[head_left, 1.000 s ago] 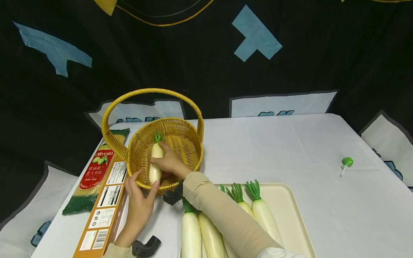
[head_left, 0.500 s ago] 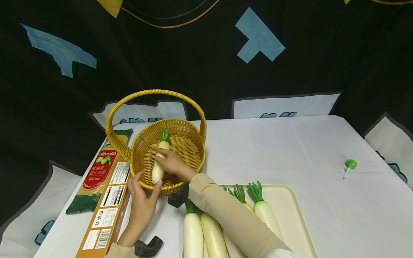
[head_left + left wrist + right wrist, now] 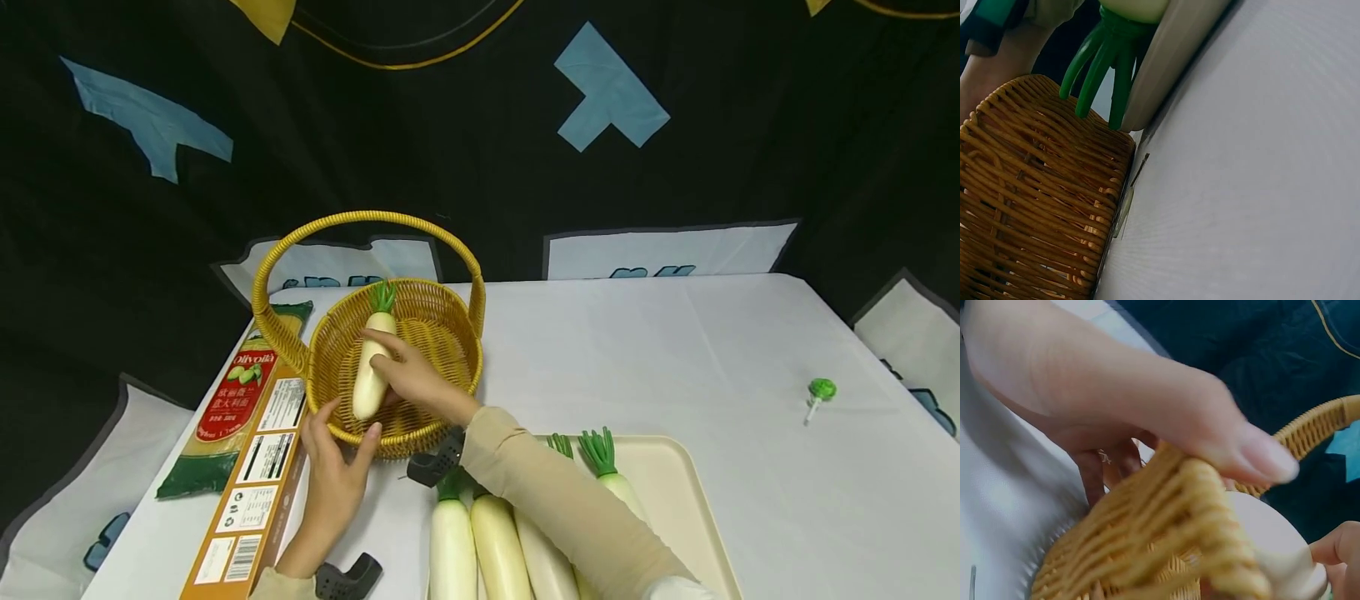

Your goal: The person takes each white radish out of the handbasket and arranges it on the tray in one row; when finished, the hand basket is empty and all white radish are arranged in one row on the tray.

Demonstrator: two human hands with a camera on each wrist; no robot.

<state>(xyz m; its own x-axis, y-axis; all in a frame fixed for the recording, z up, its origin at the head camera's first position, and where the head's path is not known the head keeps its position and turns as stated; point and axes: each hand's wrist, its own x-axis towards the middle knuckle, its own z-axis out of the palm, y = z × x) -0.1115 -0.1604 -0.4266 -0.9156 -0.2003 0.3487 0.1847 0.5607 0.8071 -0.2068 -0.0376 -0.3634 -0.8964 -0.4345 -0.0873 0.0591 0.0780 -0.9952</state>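
Observation:
Over the floor of a yellow wicker basket (image 3: 450,367), my right hand (image 3: 416,379) holds a white radish (image 3: 369,387) with green leaf stubs. The radish leans, its leaves toward the back. My left hand (image 3: 333,487) rests at the front rim, thumb and index finger spread along it. Seen from the right wrist, the left thumb (image 3: 1210,425) lies over the rim, with other fingers outside the wall; the radish (image 3: 1266,528) shows behind the rim. The left wrist view shows the basket's outer wall (image 3: 1035,206); the left fingers are not visible there.
A cream tray (image 3: 675,483) holding several white radishes (image 3: 452,542) stands at front right, partly under the right arm. Left of the basket lie a pasta bag (image 3: 217,417) and a long orange box (image 3: 251,500). A green lollipop (image 3: 822,389) lies far right. The basket handle arches above.
My right hand and the radish have moved slightly toward the back of the basket, away from the left thumb. The left hand has stayed at the rim. The head view has shifted a little.

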